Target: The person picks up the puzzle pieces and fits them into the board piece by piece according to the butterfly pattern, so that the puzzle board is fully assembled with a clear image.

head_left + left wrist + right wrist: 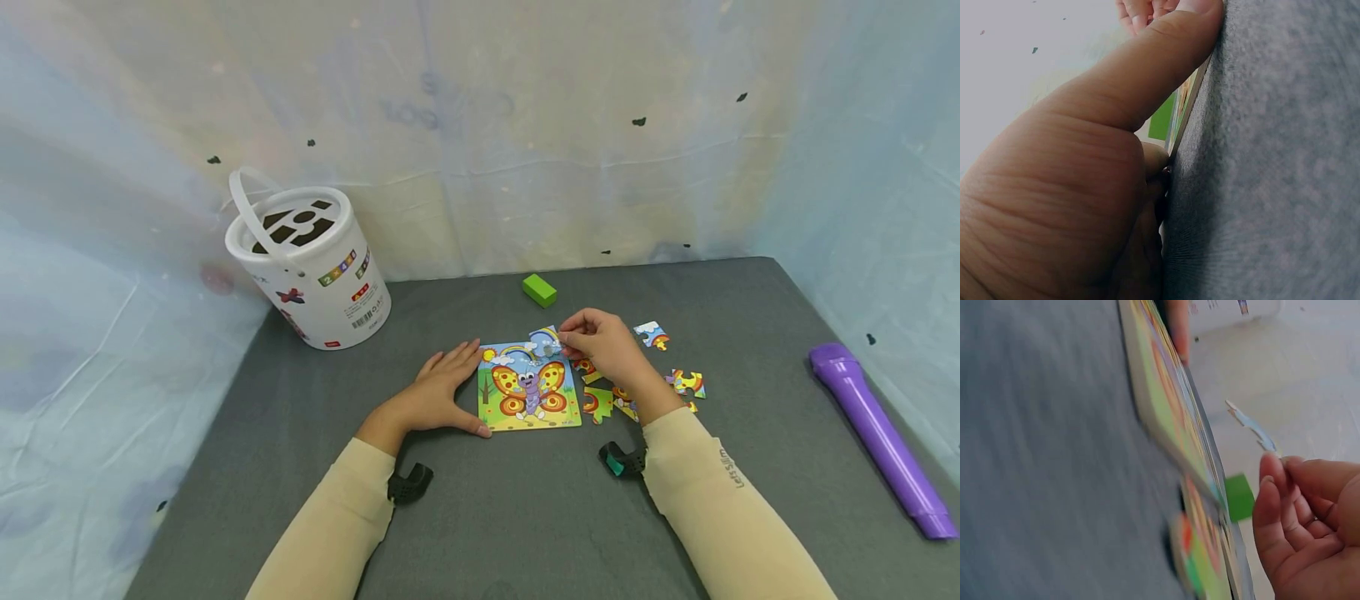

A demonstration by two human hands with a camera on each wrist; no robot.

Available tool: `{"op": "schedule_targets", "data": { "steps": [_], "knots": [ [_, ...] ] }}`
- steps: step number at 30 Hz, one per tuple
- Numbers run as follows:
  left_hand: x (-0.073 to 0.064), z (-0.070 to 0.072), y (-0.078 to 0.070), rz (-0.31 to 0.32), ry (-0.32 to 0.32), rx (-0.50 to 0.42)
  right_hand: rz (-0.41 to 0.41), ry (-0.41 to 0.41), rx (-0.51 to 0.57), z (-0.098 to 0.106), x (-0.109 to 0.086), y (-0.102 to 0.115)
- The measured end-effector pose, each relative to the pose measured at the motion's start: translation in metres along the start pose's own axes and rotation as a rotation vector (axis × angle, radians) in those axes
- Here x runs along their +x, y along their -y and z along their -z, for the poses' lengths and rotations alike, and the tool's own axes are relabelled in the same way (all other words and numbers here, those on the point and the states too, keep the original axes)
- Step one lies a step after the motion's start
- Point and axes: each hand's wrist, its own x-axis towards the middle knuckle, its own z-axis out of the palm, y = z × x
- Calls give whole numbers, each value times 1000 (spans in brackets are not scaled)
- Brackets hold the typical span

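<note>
A square puzzle board [525,408] with a butterfly picture lies flat on the grey table. My left hand [438,392] rests against its left side, fingers spread and thumb at the lower left corner. Between thumb and fingertips my right hand [607,346] pinches a blue puzzle piece [545,340] over the board's upper right corner. In the right wrist view this piece [1250,425] is held up, tilted and seen nearly edge-on. Loose puzzle pieces [597,403] lie right of the board, partly beneath the right hand and forearm.
A green block [539,290] sits behind the board. At the back left stands a white bucket [322,283] with a handle and a lid with cut-out holes. Along the right edge lies a purple tube [881,437]. More puzzle pieces [652,335] are scattered on the right.
</note>
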Motion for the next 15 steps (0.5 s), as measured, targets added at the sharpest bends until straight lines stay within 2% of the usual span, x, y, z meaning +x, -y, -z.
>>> {"op": "schedule_targets", "data": {
  "steps": [8,15],
  "knots": [
    [0,0,0,12,5,5,-29,72,95,-31,0,-3],
    [0,-1,0,11,-1,0,-45,41,28,-41,0,-5]
  ]
}}
